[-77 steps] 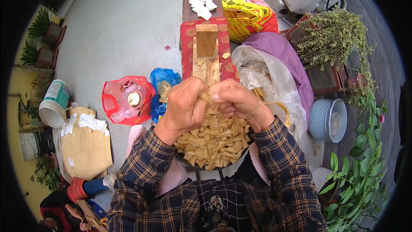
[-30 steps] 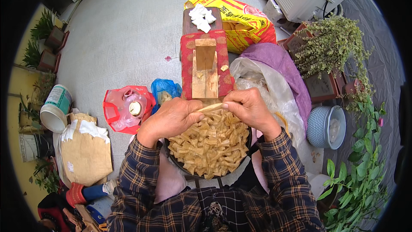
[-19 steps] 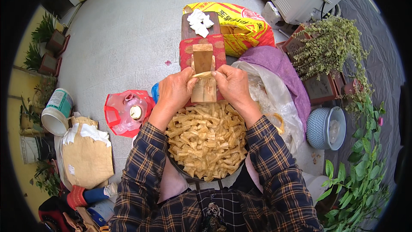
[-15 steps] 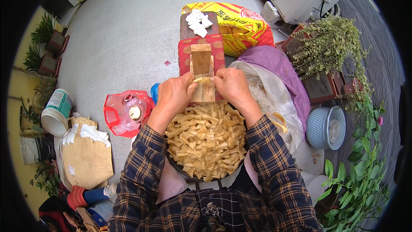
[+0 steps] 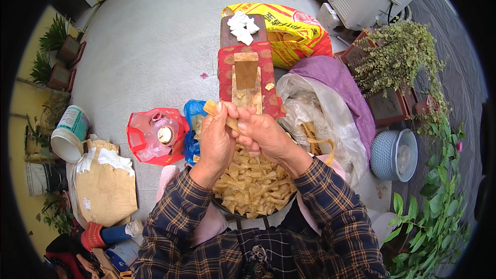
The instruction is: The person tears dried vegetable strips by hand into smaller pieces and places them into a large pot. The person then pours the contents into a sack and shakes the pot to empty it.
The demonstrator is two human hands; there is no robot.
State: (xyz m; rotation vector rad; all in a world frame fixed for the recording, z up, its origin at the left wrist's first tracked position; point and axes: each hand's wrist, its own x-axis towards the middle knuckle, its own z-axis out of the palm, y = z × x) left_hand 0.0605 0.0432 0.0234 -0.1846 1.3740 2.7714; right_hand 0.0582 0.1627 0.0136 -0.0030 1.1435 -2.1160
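Both hands meet above a dark round pan [image 5: 227,211] heaped with short, wrinkled, translucent tan pieces [image 5: 253,183]. A tan rolled strip [image 5: 231,123] runs slantwise between them, its cut-looking end poking out past my left thumb. My left hand [image 5: 214,142] is closed round the strip. My right hand [image 5: 268,137] pinches its lower part, with the other fingers curled beneath. Just beyond stands a wooden block tool [image 5: 246,75] with an upright piece and a flat base, resting on a red patterned cloth [image 5: 225,72]. Small yellowish scraps [image 5: 269,87] lie on the tool and cloth.
Crumpled white tissue [image 5: 242,27] sits on the dark bench end [image 5: 226,35]. Behind is a yellow-red sack [image 5: 299,28]. A clear plastic bag [image 5: 341,124] with long tan strips [image 5: 311,137] lies right. Red [image 5: 139,132] and blue bags [image 5: 191,142] are left; a blue basket [image 5: 381,152] stands farther right.
My hands have drawn back from the wooden tool and come together over the pan. The strip, earlier stretched level across the tool, is now slanted in my closed fingers.
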